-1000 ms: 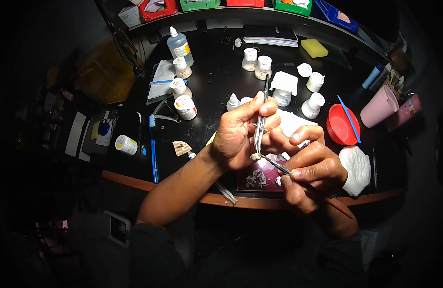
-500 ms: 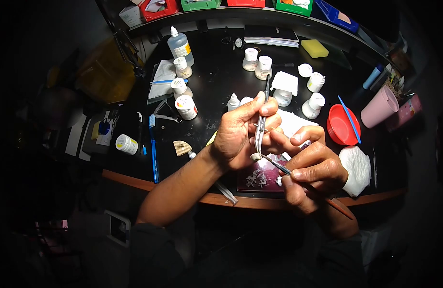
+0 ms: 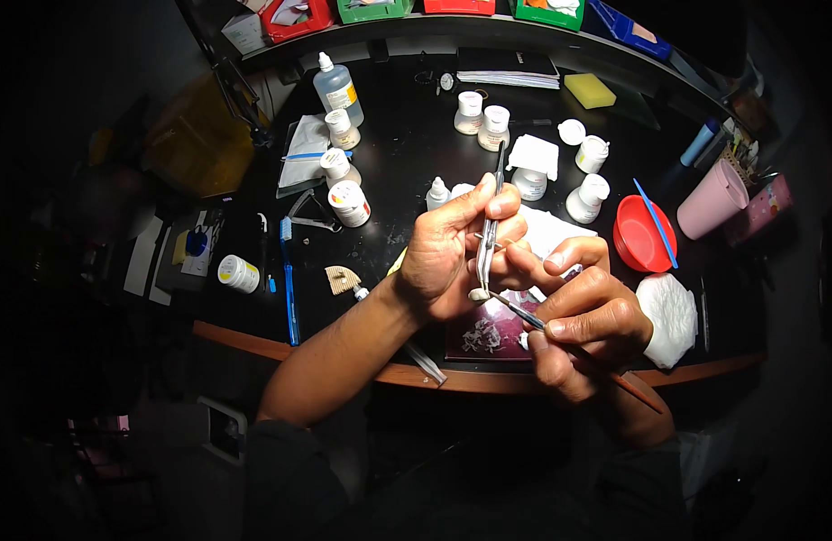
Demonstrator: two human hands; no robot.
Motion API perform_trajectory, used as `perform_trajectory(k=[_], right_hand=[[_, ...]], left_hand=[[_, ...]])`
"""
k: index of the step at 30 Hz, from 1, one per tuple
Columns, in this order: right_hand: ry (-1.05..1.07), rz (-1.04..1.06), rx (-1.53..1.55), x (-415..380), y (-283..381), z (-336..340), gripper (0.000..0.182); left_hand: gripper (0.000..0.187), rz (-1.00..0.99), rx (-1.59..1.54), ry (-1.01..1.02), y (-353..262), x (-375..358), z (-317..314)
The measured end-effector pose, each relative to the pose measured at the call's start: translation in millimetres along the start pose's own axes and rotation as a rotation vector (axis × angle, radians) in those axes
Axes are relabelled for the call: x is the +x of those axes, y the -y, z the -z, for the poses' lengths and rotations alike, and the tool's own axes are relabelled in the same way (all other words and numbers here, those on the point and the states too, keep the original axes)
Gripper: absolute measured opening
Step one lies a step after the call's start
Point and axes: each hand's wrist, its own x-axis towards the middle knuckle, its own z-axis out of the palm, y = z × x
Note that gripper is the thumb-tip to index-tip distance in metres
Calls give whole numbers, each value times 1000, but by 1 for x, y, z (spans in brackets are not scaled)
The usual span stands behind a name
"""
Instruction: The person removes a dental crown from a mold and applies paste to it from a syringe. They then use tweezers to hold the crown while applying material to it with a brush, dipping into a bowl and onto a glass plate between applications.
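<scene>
My left hand (image 3: pixel 436 257) is closed round metal locking tweezers (image 3: pixel 485 261), held upright with the tips down. Their tips grip a small off-white piece that looks like a dental crown (image 3: pixel 478 295). In my right hand (image 3: pixel 592 311), a thin paintbrush (image 3: pixel 634 393) with a reddish-brown handle lies slanted, its dark tip touching or right beside the crown. A small dark purple end (image 3: pixel 572 271) of something shows between the right hand's fingers. Below both hands sits a glossy purple slab (image 3: pixel 461 347) with white smears, partly hidden by my hands.
White-capped jars (image 3: pixel 348 203) and bottles stand left and behind. On the right are a red bowl (image 3: pixel 634 248) with a blue stick across it, a crumpled white tissue (image 3: pixel 666 320) and a pink cup (image 3: pixel 704 207). A blue toothbrush (image 3: pixel 289 279) lies left. The wooden table edge (image 3: pixel 253 341) runs in front.
The camera view shifts very slightly. Both hands, the tweezers and the brush keep nearly the same pose; the crown looks turned a little at the tweezer tips.
</scene>
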Motion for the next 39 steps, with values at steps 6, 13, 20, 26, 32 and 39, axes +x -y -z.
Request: perform_trajectory(k=[6, 13, 20, 26, 32, 39], right_hand=[[-2, -1, 10, 1, 1, -1, 31], [-5, -13, -9, 0, 1, -1, 31], [-21, -9, -16, -1, 2, -2, 31], [-9, 13, -33, 0, 4, -2, 31], [8, 20, -46, 2, 5, -2, 31], [5, 18, -43, 1, 5, -2, 31]], left_hand=[[39, 1, -21, -7, 1, 0, -1], [39, 0, -6, -2, 1, 0, -1], [39, 13, -70, -10, 0, -1, -7], [39, -2, -50, -45, 2, 0, -9], [39, -11, -30, -49, 3, 0, -10], [39, 0, -61, -31, 2, 0, -8]])
